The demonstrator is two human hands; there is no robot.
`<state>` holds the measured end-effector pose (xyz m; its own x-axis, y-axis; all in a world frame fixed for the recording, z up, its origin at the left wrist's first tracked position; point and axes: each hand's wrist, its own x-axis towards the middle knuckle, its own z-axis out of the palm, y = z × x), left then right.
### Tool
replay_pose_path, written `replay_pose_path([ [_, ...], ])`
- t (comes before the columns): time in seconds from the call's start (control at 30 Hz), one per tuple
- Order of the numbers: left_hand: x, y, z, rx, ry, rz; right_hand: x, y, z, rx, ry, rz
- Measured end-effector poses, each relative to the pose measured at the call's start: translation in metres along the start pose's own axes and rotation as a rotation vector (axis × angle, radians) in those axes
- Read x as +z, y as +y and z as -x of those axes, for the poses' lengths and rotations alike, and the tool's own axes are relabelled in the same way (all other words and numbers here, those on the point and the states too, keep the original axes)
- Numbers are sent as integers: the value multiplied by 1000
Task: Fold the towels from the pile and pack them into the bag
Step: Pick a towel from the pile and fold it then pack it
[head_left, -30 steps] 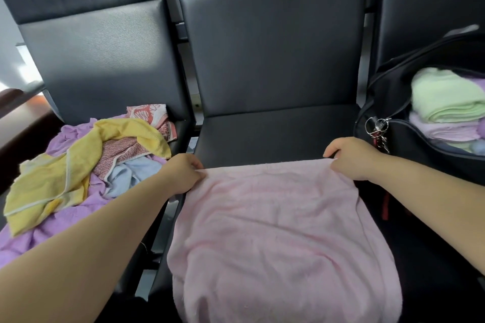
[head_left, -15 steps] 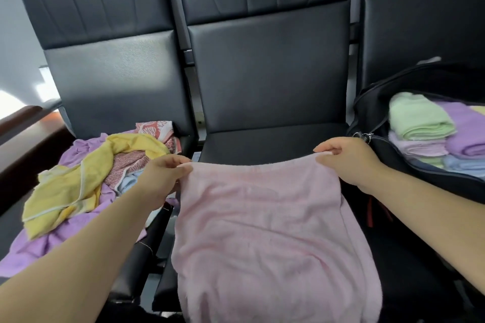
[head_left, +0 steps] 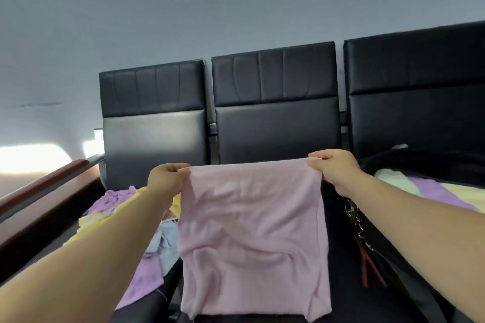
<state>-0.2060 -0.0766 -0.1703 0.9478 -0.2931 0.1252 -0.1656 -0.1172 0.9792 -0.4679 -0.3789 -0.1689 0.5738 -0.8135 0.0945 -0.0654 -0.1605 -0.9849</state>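
The pink towel (head_left: 252,238) hangs in the air in front of the middle seat (head_left: 275,126), stretched by its top edge between both hands. The left hand (head_left: 166,178) pinches the upper corner on the side of the pile. The right hand (head_left: 333,168) pinches the opposite corner, fingers curled over the hem with the thumb behind it. The cloth hangs down in soft wrinkles. Its lower edge falls near the front of the middle seat, though I cannot tell whether it touches the cushion.

The pile (head_left: 115,207) of unfolded towels, purple, yellow and pale blue, lies on the seat to the left of the middle seat. The black bag (head_left: 425,162) sits on the seat to the right, open, with folded towels (head_left: 430,191) already lying inside. A keyring (head_left: 351,212) and a red strap (head_left: 370,267) dangle from its near side.

From where I stand, this looks like the fold just beginning, with the towel held up to straighten it. Next the two pinched corners probably need to meet, or the towel needs laying flat on the middle seat and doubling over. Either way the top edge should be kept level, and the wrinkles smoothed out before each crease. Once folded small enough, it goes rightward into the bag beside the others.
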Motion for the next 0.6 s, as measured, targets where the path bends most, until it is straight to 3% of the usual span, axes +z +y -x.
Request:
replay_pose_path([
  [0.17, -13, 98, -20, 211, -8, 145, -28, -94, -29, -208, 49, -102],
  [0.3, -21, 119, -2, 267, -111, 167, -49, -101, -19, -263, 8, -106],
  [0.47, -24, 60, 38, 154, -310, 22, -60, -39, 14, -77, -194, 32],
  [0.6, -37, -10, 61, -116, -631, -132, -66, 21, 43, 191, -474, 240],
])
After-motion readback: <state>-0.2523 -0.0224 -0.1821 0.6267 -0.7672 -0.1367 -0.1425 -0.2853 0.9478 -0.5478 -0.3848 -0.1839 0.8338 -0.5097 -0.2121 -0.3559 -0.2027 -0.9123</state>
